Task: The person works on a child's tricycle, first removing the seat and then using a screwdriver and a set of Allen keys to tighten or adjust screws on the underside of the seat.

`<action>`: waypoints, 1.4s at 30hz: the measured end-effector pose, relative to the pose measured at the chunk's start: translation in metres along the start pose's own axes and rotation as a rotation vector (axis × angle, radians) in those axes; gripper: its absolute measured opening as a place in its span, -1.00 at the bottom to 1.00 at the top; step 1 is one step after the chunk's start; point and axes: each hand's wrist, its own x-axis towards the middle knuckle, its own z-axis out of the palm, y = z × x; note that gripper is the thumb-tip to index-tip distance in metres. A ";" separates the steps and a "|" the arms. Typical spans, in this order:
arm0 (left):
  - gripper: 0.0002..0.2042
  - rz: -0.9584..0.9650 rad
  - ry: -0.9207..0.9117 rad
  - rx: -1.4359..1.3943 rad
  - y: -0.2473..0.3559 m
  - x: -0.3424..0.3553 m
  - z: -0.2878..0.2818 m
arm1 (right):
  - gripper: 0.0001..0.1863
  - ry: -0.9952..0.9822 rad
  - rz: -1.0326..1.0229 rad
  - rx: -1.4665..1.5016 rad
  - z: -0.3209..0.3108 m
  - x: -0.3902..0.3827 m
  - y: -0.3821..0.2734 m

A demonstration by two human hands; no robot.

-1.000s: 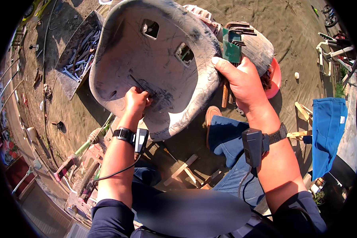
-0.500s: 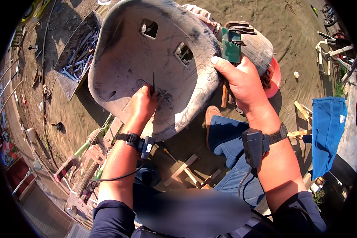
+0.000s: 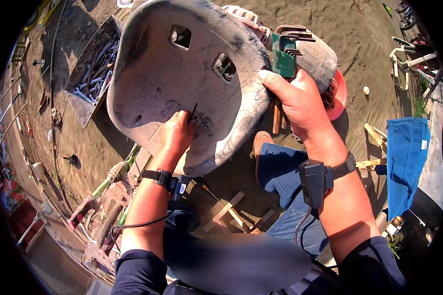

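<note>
A worn, dusty moulded seat (image 3: 182,73) with square holes fills the upper middle of the head view. Over its lower part, my left hand (image 3: 176,132) pinches a thin dark rod like a hex key (image 3: 195,109), its tip tilted to the right. The rod's lower end is hidden by my fingers. At the seat's right edge, my right hand (image 3: 307,108) is closed around a green hex key holder (image 3: 283,61), thumb on the near side. Several bent dark hex keys (image 3: 295,35) stick out of the holder's top, and their long ends show below my fingers.
A metal box (image 3: 89,104) full of wrenches lies left of the seat. A pink-red basin (image 3: 338,96) is behind my right hand. Wooden pieces (image 3: 231,211) lie near my legs. A blue cloth (image 3: 406,167) hangs at the right; dusty machine parts (image 3: 113,201) stand lower left.
The rod in my left hand has gone from upright to tilted right, and less of it shows. My left hand has shifted slightly left and down. My right hand keeps its grip.
</note>
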 end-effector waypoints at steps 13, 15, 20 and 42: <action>-0.88 0.079 0.004 0.064 0.004 -0.001 0.000 | -0.65 -0.019 0.008 0.002 0.000 0.000 0.000; -0.90 0.090 -0.015 0.085 0.006 -0.002 0.000 | -0.64 -0.010 0.011 0.001 0.000 0.000 -0.001; -0.95 0.148 -0.118 0.166 0.008 -0.009 0.006 | -0.59 -0.008 0.019 0.005 -0.001 0.001 0.000; -0.84 -0.046 -0.034 -0.064 0.007 0.004 -0.004 | -0.66 -0.014 0.034 0.002 -0.003 0.001 0.000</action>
